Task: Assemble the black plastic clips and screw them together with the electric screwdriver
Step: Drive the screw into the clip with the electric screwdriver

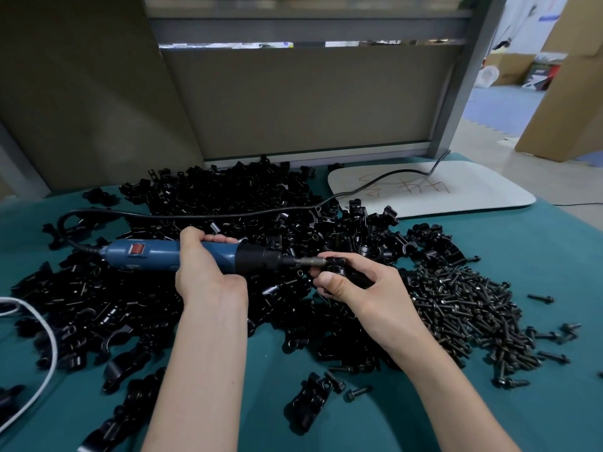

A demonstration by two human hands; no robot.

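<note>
Black clip (336,266) pinched in right hand (362,288), over middle of green table cover (538,249) — bit of electric screwdriver (169,256) touching its left end. Screwdriver horizontal, blue body gripped in left hand (204,272). Beneath: sprawling pile of loose clips (235,194). Right: heap of dark screws (463,301). Black cord (228,215) across pile — on over white board (456,190) behind.
</note>
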